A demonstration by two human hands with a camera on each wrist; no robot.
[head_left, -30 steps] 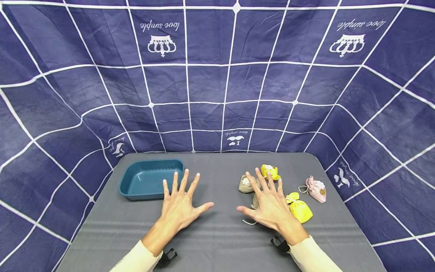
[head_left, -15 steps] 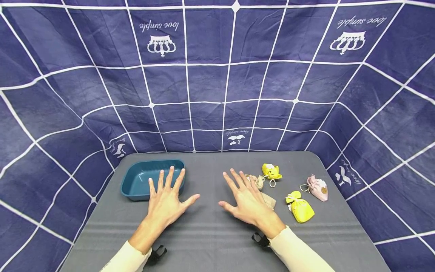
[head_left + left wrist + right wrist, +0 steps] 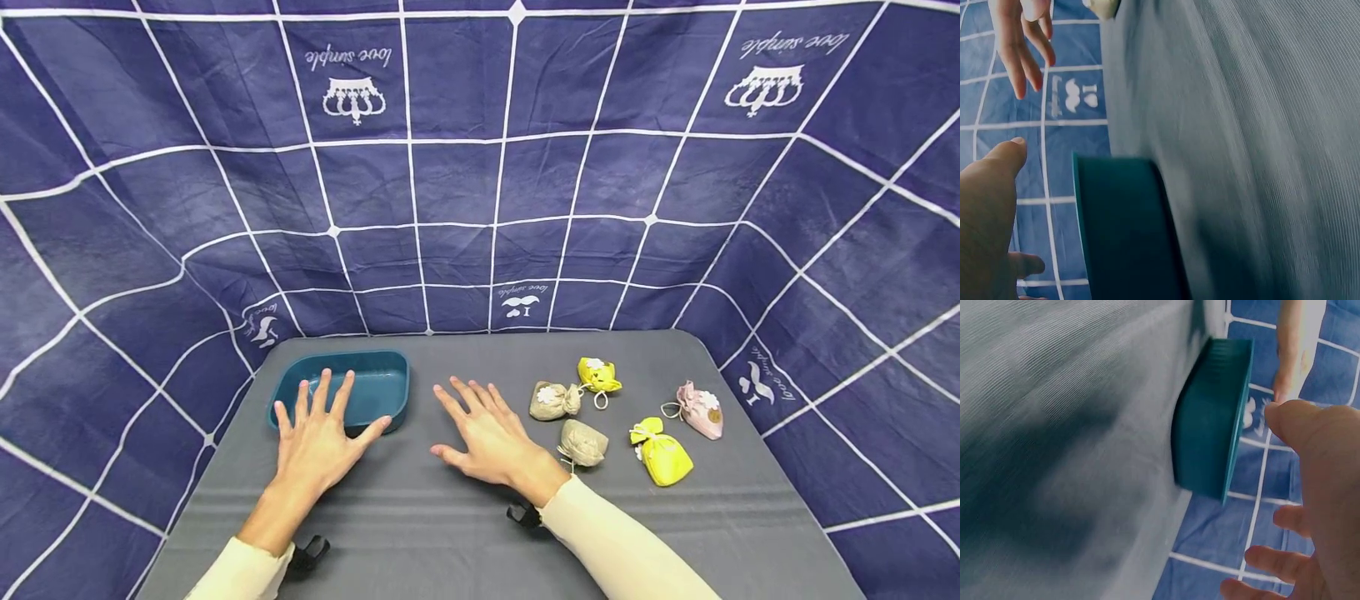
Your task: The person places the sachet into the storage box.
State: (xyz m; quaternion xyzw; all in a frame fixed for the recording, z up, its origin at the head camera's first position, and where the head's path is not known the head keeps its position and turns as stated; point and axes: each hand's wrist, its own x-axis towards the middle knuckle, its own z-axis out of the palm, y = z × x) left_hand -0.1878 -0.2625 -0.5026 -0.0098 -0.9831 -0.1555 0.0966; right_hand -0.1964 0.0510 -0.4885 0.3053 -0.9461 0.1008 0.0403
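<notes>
My left hand [image 3: 315, 446] hovers, fingers spread, over the near edge of a teal plastic tub [image 3: 382, 385] and hides part of it. To the tub's right, my right hand [image 3: 491, 437] is held above the table with its fingers extended and nothing in it. Just right of that hand lie two beige drawstring pouches [image 3: 583, 443], the farther one with a white flower. In the left wrist view the tub [image 3: 1125, 231] stands beside my left hand, apart from the thumb. From the right wrist the tub's side [image 3: 1210, 425] shows beyond my right thumb.
A yellow pouch [image 3: 597, 375] lies at the back, another yellow pouch [image 3: 666, 460] nearer, and a pink pouch [image 3: 701, 410] at the far right. Grey cloth covers the table [image 3: 465, 542]. Blue curtains [image 3: 465, 183] with white lines hang behind and at both sides.
Both hands have moved left, still spread. My left hand has come over the tub, and my right hand has left the pouches, uncovering the two beige ones.
</notes>
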